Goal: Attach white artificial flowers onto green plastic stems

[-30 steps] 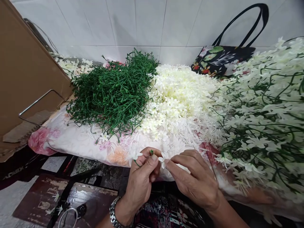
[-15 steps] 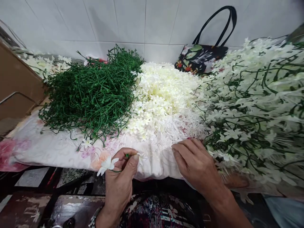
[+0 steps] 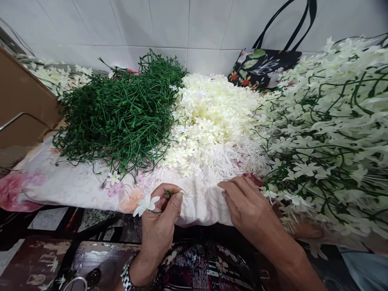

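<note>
My left hand (image 3: 160, 216) pinches a green artificial flower stem between thumb and forefinger. A white flower (image 3: 146, 205) on that stem sticks out to the left of the hand, and a small pale tip shows just beyond the thumb. My right hand (image 3: 250, 206) is a short way to the right, fingers curled towards the thumb over the cloth; anything in its fingertips is too small to make out. Just beyond it lie thin white stamen-like strands (image 3: 224, 159). Behind them rises a heap of loose white blossoms (image 3: 212, 109).
A tangled pile of green stems (image 3: 121, 117) lies at the left, beside a cardboard box (image 3: 26, 89). Assembled white flowers (image 3: 321, 141) are heaped at the right. A dark floral handbag (image 3: 263, 68) leans on the tiled wall (image 3: 169, 24). Floral cloth (image 3: 75, 194) covers the work surface.
The view has shifted slightly, so the piles sit a little further right and higher. My left hand keeps its pinch on the stem; my right hand stays in nearly the same place, fingers curled.
</note>
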Action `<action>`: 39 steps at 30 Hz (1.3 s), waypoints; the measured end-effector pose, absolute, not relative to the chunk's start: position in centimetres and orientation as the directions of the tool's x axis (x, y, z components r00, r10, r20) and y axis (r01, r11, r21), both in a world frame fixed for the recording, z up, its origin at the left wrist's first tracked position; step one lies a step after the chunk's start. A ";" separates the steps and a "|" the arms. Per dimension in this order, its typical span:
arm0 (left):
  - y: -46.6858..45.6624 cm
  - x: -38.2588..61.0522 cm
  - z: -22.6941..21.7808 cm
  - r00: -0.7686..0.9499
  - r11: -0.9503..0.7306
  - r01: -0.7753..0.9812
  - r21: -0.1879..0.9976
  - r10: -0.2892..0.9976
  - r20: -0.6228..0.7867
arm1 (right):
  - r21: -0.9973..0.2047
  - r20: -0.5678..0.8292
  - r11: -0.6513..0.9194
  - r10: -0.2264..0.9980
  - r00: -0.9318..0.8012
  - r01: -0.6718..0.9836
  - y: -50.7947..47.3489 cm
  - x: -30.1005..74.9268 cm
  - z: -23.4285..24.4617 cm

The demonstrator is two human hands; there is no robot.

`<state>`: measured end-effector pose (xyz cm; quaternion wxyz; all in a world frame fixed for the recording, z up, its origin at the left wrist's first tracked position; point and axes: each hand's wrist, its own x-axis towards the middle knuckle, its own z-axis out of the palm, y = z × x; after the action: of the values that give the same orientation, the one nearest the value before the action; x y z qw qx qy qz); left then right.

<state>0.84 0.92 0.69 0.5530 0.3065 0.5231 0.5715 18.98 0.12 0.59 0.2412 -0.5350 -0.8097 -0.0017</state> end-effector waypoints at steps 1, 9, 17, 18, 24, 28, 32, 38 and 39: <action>0.9 0.9 0.9 -0.202 0.167 -0.320 0.932 0.949 -0.240 | -0.309 0.422 0.442 0.857 -0.295 0.842 0.0 18.9 0.7; 0.9 1.1 1.8 -0.128 0.212 -0.383 0.899 0.952 -0.279 | -0.708 0.469 0.479 0.868 -0.162 0.519 -0.1 17.3 2.4; 1.1 1.7 2.2 0.003 0.305 -0.363 0.880 0.945 -0.326 | -0.863 0.408 0.407 0.911 -0.062 0.301 0.4 15.4 1.8; 1.2 1.7 2.2 0.016 0.318 -0.352 0.881 0.943 -0.334 | -0.866 0.407 0.403 0.912 -0.050 0.298 0.5 15.3 1.6; 1.3 2.2 2.1 0.095 0.363 -0.369 0.856 0.931 -0.354 | -0.850 0.431 0.415 0.902 -0.023 0.326 1.2 15.0 1.1; 1.3 2.3 2.1 0.136 0.375 -0.428 0.822 0.926 -0.352 | -0.796 0.517 0.494 0.856 -0.032 0.350 1.5 14.9 0.8; 1.3 2.3 1.8 0.141 0.374 -0.457 0.807 0.926 -0.349 | -0.760 0.551 0.515 0.834 -0.028 0.397 1.6 15.0 0.5; 1.3 2.4 1.5 0.156 0.377 -0.487 0.788 0.925 -0.346 | -0.742 0.574 0.538 0.818 -0.036 0.400 1.5 14.9 0.6; 1.3 2.4 1.5 0.161 0.378 -0.491 0.785 0.925 -0.345 | -0.733 0.582 0.547 0.812 -0.041 0.404 1.5 14.9 0.6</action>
<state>2.35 1.29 1.51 0.7165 0.2587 0.4192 0.4939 14.87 1.53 0.60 0.5373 -0.4366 -0.6962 0.1897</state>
